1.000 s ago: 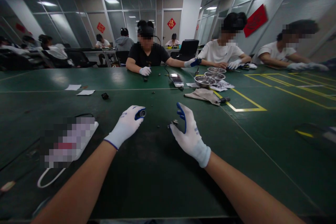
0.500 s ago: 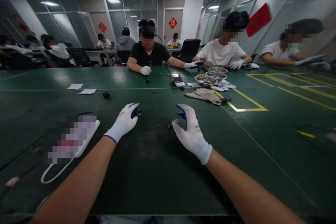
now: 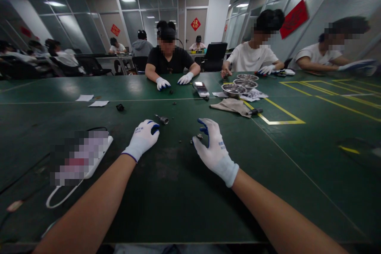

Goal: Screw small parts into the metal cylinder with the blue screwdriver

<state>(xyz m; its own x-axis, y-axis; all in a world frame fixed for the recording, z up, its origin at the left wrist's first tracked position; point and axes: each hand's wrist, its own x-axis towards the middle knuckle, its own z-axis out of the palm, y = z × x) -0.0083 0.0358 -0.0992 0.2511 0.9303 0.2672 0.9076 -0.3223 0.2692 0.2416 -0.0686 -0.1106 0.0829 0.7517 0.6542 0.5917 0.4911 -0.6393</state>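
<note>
My left hand (image 3: 143, 137), in a white glove with a blue palm, rests low over the green table with its fingers curved and apart from the thumb; nothing shows in it. Just beyond its fingertips lies a small metal part (image 3: 163, 120) with a round cup-like end and a thin stem. My right hand (image 3: 212, 147), gloved alike, stands on its side with thumb and fingers spread wide. Close to its thumb are small metal pieces (image 3: 200, 136), too small to name. A tiny piece (image 3: 180, 141) lies between the hands.
A white power strip (image 3: 98, 156) with its cord lies left of my left arm. Farther off are a black part (image 3: 120, 107), paper slips (image 3: 99, 103), a beige cloth (image 3: 230, 106), and metal bowls (image 3: 233, 90). A co-worker's gloved hands (image 3: 163, 83) rest across the table.
My left hand has let go of the cup-ended metal part and drawn back slightly, leaving it on the table. The co-worker opposite has pulled an outstretched arm back from the bowls.
</note>
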